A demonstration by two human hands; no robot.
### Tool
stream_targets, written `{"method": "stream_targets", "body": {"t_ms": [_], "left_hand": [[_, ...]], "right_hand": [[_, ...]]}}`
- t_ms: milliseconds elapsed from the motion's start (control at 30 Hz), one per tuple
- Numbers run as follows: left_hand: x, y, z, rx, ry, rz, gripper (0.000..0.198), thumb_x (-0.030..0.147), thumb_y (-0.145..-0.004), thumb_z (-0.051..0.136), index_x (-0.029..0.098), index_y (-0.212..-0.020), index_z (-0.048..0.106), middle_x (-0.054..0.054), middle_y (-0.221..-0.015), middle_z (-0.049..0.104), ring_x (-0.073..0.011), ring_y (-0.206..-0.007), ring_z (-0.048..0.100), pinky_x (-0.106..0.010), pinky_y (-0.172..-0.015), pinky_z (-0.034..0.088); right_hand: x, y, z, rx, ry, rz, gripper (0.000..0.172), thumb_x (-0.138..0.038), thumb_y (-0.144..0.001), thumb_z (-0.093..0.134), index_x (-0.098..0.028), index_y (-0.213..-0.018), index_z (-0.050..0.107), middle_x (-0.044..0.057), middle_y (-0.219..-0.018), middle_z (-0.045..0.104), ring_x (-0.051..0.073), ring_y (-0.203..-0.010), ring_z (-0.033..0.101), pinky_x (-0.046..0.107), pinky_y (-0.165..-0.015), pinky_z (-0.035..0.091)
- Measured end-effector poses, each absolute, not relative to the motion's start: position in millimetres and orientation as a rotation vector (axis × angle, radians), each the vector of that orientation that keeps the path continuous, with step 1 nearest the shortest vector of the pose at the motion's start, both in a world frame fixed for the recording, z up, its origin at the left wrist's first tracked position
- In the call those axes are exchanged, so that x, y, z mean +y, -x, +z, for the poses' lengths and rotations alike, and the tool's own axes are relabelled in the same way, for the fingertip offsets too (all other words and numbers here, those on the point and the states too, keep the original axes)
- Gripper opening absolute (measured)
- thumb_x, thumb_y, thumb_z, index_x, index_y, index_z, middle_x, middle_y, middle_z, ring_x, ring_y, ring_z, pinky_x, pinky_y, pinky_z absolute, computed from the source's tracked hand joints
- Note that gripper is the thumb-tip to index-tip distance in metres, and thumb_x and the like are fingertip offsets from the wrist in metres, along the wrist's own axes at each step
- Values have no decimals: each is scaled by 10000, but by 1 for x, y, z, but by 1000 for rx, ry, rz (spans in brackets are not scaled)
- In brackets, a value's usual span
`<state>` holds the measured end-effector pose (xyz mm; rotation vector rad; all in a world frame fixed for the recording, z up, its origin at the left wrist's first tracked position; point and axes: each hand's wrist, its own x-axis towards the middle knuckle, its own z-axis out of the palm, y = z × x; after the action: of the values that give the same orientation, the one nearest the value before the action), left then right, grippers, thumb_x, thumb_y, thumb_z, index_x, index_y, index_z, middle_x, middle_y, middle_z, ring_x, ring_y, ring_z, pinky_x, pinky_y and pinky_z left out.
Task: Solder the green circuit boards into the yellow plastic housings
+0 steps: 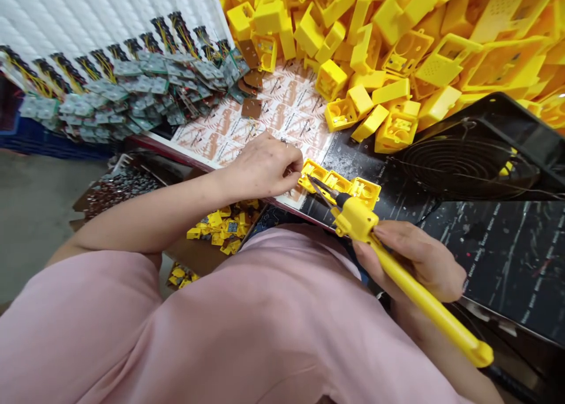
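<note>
My right hand grips a yellow soldering gun, whose dark tip points left and reaches the leftmost in a row of three small yellow plastic housings. My left hand is closed at that leftmost housing, fingertips pinched together beside its left side. Whatever sits between those fingertips is hidden by the hand. All three housings lie with their open sides up near the table's front edge, and small metal parts show inside.
Yellow housings are heaped at the back right. A black fan stands to the right. Wired circuit boards pile up at the left on white foam. Below the table edge, a box holds more yellow parts.
</note>
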<state>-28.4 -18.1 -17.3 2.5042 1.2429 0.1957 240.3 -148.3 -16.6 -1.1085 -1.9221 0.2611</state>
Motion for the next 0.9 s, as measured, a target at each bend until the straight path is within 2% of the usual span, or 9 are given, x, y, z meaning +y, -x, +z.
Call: {"method": "stream_targets", "body": {"t_ms": [67, 133, 300, 467, 633, 900], "left_hand": [[-17, 26, -15, 1252, -2537, 143, 242, 308, -844, 545, 207, -834, 765, -35, -674, 714, -209, -689, 669, -355, -776, 476], [-16, 25, -14, 1251, -2567, 104, 261, 305, -847, 524, 202, -831, 763, -41, -671, 713, -209, -677, 662, -362, -772, 465], [-18, 23, -14, 1264, -2615, 93, 294, 313, -847, 498, 196, -829, 767, -49, -683, 725, -210, -671, 652, -374, -780, 452], [-20, 21, -15, 1296, -2624, 87, 295, 315, -837, 506, 197, -840, 777, -57, -705, 738, -230, -700, 667, -387, -798, 457], [-19, 19, -15, 1313, -2598, 49, 287, 312, -826, 509, 202, -840, 774, -59, -712, 737, -239, -722, 673, -391, -811, 453], [-18, 18, -18, 1336, -2594, 83, 277, 334, -809, 517, 198, -815, 759, -59, -685, 717, -242, -695, 671, -385, -769, 441]], "right_hand": [[-145, -240, -16, -1996, 1082, 224, 336, -143, -826, 901, -233, -1092, 716, -2, -851, 795, 175, -685, 759, 274, -558, 596], [-143, -238, -14, -2023, 1074, 189, 310, -130, -828, 898, -232, -1040, 694, 3, -831, 789, 175, -678, 761, 273, -545, 588], [-135, -232, -2, -2123, 1047, 101, 250, -146, -907, 845, -237, -1019, 640, -13, -814, 788, 151, -661, 757, 251, -555, 589], [-129, -233, 8, -2184, 954, 158, 270, -84, -852, 880, -181, -993, 670, 20, -859, 800, 135, -707, 763, 220, -617, 592], [-126, -238, 11, -2187, 952, 207, 280, -91, -837, 892, -198, -1015, 704, 8, -878, 795, 146, -727, 758, 250, -658, 629], [-122, -239, 25, -2254, 931, 312, 177, -102, -906, 828, -187, -979, 691, 18, -866, 774, 132, -735, 751, 253, -740, 640]]}}
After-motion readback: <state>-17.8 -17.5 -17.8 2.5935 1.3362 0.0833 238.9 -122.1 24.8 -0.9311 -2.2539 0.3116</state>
